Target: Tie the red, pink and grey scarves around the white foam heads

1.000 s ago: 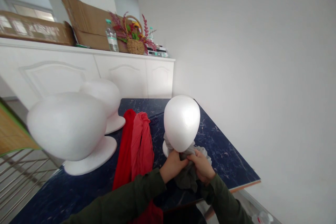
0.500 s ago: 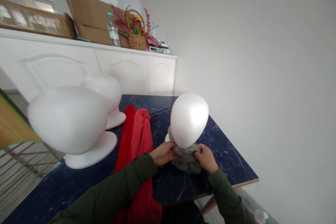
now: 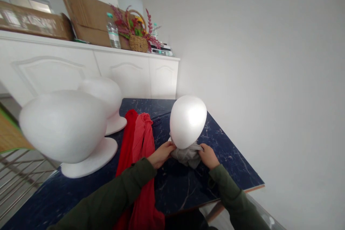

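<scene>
A white foam mannequin head (image 3: 188, 121) stands on the dark blue marbled table (image 3: 229, 151). Around its neck a grey scarf (image 3: 187, 155) lies bunched in folds. At the scarf's left side my left hand (image 3: 162, 153) pinches the cloth, its fingertips partly tucked behind the head. My right hand (image 3: 208, 155) grips a fold at the right side between thumb and fingers. Left of my left hand lie a red scarf (image 3: 125, 140) and a coral scarf (image 3: 143, 136), stretched toward the table's front edge, with my left forearm crossing over them.
Two more white foam heads, a near one (image 3: 64, 125) and a far one (image 3: 104, 95), stand on the left. Behind is a white cabinet (image 3: 129, 73) bearing cardboard (image 3: 86, 14), a water bottle (image 3: 113, 32) and a flower basket (image 3: 138, 43). A metal rack (image 3: 21, 176) is at lower left.
The view has shifted slightly, so most things sit a little further left. My right hand has drawn its fold of the grey scarf up a little; both hands keep hold of the cloth.
</scene>
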Motion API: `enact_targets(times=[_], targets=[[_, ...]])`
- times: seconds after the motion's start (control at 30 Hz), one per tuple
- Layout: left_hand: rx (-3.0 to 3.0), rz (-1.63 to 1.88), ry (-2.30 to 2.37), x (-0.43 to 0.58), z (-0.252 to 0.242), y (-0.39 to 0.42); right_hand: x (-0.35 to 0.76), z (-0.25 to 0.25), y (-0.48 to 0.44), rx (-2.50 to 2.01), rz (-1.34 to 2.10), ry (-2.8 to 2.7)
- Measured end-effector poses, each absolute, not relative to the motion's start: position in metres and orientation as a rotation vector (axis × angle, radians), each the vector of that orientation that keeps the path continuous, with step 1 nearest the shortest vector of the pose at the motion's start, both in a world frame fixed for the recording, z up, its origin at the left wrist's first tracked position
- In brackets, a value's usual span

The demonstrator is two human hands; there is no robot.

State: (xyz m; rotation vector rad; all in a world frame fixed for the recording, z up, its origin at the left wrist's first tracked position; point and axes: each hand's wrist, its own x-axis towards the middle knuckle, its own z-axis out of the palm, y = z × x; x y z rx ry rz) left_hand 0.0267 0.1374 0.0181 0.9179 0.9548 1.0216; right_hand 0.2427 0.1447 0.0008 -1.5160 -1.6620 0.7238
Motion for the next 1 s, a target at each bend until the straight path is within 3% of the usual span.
enact_targets(times=[0.13,0.37,0.53,0.7,1.0], targets=[[0.764,1.140,0.923,0.034,0.008,0.135,0.234,-0.009,0.139,-1.460,0.989,-1.518],[0.727,1.056,0.919,0.042,0.004,0.138,0.220,-0.007,0.131,-1.057,1.461,-1.346],[0.844,0.986,1.084,0.034,0.001,0.138,0.231,-0.017,0.146,-1.252,1.171,-1.397],[1.019,1.167,1.250,0.018,0.006,0.144,0.247,-0.025,0.157,-1.364,0.854,-1.412],[1.472,1.121,1.066,0.055,0.027,0.169,0.252,-0.020,0.187,-1.144,0.840,-1.451]])
